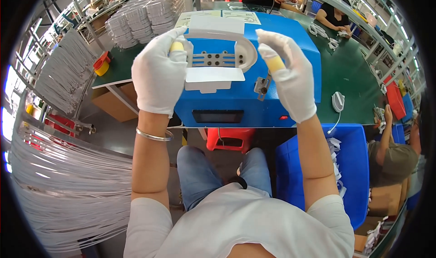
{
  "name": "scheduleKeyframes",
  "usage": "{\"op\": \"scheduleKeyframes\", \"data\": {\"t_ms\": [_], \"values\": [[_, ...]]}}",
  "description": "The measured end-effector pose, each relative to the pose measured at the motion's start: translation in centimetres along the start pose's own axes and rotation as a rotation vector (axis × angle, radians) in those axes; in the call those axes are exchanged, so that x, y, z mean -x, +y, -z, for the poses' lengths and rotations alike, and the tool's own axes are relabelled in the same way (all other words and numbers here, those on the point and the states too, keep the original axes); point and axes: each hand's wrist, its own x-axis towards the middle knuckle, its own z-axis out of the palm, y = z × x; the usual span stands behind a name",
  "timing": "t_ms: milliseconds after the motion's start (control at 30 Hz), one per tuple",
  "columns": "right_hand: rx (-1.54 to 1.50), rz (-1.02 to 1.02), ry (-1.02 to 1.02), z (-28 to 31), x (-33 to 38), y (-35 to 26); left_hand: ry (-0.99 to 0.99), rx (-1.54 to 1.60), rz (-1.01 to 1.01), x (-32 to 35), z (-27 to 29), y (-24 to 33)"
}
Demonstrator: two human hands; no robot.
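Note:
Both hands wear white gloves with yellow bands on the thumbs. At the left end of a slotted metal bracket (212, 59) on a blue machine (268, 104), my left hand (159, 74) is closed with curled fingers; whatever they pinch, if anything, is hidden. A white rounded piece (249, 54) curves about the bracket's right end. Just right of that, my right hand (294, 74) hovers with thumb and fingers apart and nothing visible between them. White flaps (214, 75) lie before and behind the bracket. Below my right thumb, a small metal clamp (262, 87) sits on the machine.
A coiled white cable (337, 102) lies on the green table (349, 78). Beside my right forearm stands a blue bin (359, 176) with white pieces. White cables (68, 185) hang at left. Stacked clear trays (145, 17) and a yellow tape roll (101, 66) sit farther back. Co-workers sit nearby.

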Motion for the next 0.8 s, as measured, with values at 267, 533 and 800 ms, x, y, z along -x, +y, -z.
{"op": "scheduleKeyframes", "data": {"t_ms": [267, 533, 800], "values": [[-0.298, -0.420, -0.168, -1.2, -1.4, 0.7, -0.200, 0.480, 0.394, -0.3, -0.3, -2.2], [-0.211, -0.156, -0.287, 0.4, -3.2, 2.6, 0.011, 0.660, 0.542, 7.2, -2.4, -4.1], [-0.132, -0.345, -0.331, -4.2, -5.6, -1.8, -0.327, 1.092, 0.780, 8.0, -4.0, -3.8]]}}
